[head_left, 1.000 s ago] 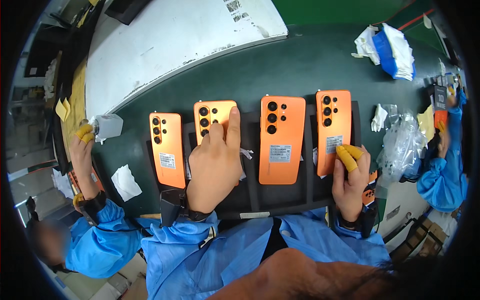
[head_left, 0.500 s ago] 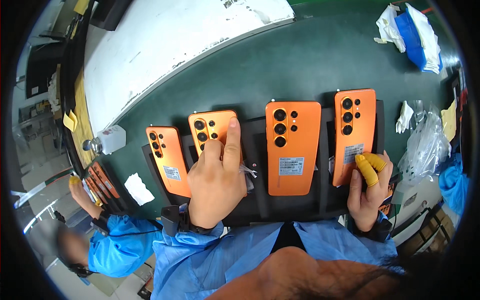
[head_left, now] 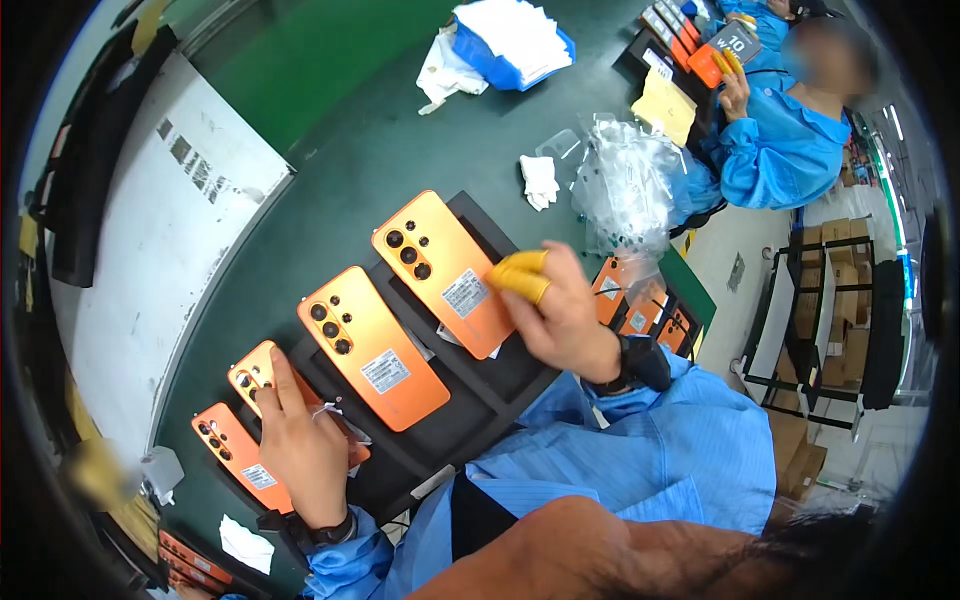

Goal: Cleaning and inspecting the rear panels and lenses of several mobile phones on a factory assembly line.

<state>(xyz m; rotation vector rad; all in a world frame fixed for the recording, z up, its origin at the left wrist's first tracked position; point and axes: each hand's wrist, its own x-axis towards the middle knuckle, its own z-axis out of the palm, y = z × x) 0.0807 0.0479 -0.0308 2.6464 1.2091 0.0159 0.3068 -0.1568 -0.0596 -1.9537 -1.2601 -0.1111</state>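
Note:
Four orange phones lie back up in a row on a black tray [head_left: 475, 385]. My left hand [head_left: 305, 450] rests on the second phone [head_left: 250, 372] from the left, index finger stretched along its camera end and the palm covering much of it. A crumpled bit of clear film shows beside that hand. At the right edge of the rightmost phone [head_left: 445, 270], near its white label, is my right hand [head_left: 560, 310], yellow finger cots on two fingers, fingers and thumb drawn together; anything between them is hidden. The leftmost phone [head_left: 235, 450] and the third phone [head_left: 375, 350] lie untouched.
A blue bin [head_left: 515, 55] of white wipes stands at the far side. Clear plastic bags [head_left: 625, 185] and a folded white cloth [head_left: 540, 182] lie right. More orange phones [head_left: 640, 315] sit beyond my right wrist. A co-worker [head_left: 780, 150] in blue holds a box. A whitish bottle [head_left: 162, 472] stands left.
My view has turned right, so the tray appears slanted. My right hand has shifted off the rightmost phone's label to its right edge. The left hand remains on the second phone.

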